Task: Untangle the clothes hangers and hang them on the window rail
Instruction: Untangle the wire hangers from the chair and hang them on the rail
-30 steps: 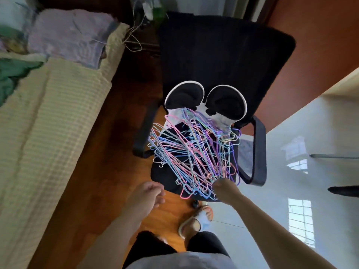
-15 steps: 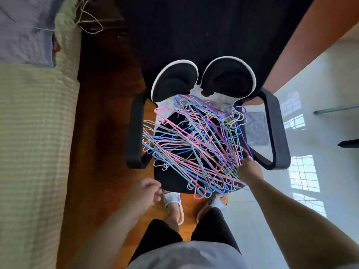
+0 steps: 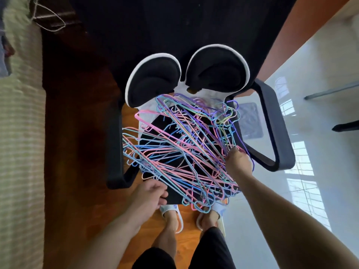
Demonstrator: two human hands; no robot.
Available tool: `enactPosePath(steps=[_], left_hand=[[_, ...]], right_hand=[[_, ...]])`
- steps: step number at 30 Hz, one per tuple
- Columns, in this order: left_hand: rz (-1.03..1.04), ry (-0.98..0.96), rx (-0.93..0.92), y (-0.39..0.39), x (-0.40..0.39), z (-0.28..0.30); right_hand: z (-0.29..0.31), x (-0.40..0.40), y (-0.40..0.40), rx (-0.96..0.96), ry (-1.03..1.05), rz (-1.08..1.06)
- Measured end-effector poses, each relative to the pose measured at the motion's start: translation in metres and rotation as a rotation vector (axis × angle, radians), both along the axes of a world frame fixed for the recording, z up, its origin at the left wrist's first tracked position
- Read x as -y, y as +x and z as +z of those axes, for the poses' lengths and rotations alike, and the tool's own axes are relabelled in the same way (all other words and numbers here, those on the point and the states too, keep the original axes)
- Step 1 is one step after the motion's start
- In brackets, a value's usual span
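Heaped across the seat of a black mesh office chair with looped armrests (image 3: 272,121): a tangled pile of thin wire clothes hangers in pink, blue, purple and pale green (image 3: 182,150), hooks and shoulders interlocked, the near edge spilling over the seat front. Propped behind the pile against the backrest, a white cushion with two round black ears edged in white (image 3: 155,84), its lower part partly under the hangers.

Right hand (image 3: 238,162) pushed into the right side of the tangle beside the right armrest, fingers buried among the wires and probably curled around a few, though the grip itself hidden. Left hand (image 3: 151,195) at the front-left corner of the seat, fingers loosely bent, fingertips at the nearest strands; pinching or merely touching, cannot tell.

Below, two feet in white slide sandals (image 3: 172,212) on an orange wooden floor (image 3: 81,156), glossy pale tiles (image 3: 320,191) to the right. Along the left edge, a bed under a pale green ribbed blanket (image 3: 19,133). No legible writing or labels anywhere.
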State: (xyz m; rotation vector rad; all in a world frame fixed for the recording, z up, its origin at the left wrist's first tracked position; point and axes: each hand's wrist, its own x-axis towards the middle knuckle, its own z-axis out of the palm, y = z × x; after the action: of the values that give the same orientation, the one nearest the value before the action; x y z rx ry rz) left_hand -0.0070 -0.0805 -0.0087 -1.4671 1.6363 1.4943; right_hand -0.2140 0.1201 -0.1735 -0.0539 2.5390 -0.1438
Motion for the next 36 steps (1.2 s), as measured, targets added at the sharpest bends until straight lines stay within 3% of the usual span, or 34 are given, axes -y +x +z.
enactPosePath(steps=[8,12,16,18,23,27,30,32,36], left_hand=[[-0.045,0.013,-0.02,-0.004,-0.004,-0.009],[-0.058,0.018,-0.051,-0.004,-0.007,-0.009],[-0.107,0.107,-0.119,-0.004,-0.017,0.003],[-0.112,0.149,-0.151,-0.007,-0.021,0.008],[-0.044,0.333,-0.243,-0.02,-0.037,0.022],[0.135,0.529,-0.251,-0.037,-0.051,0.026],[0.246,0.378,-0.261,-0.041,-0.051,0.022],[0.298,0.261,-0.265,-0.034,-0.044,0.017],[0.134,0.063,-0.234,-0.005,-0.024,0.001]], right_hand=[[0.01,-0.013,0.002,0.021,-0.155,-0.099],[0.059,-0.015,0.021,0.069,-0.447,-0.148],[0.135,-0.026,0.06,0.364,-0.909,-0.492],[0.163,-0.035,0.077,0.375,-1.0,-0.539],[0.182,-0.041,0.104,0.348,-1.078,-0.446],[0.173,-0.013,0.129,0.366,-1.115,-0.07],[0.174,0.008,0.136,0.358,-1.144,0.235],[0.172,0.012,0.132,0.328,-1.137,0.328],[0.135,-0.003,0.106,0.153,-0.822,0.053]])
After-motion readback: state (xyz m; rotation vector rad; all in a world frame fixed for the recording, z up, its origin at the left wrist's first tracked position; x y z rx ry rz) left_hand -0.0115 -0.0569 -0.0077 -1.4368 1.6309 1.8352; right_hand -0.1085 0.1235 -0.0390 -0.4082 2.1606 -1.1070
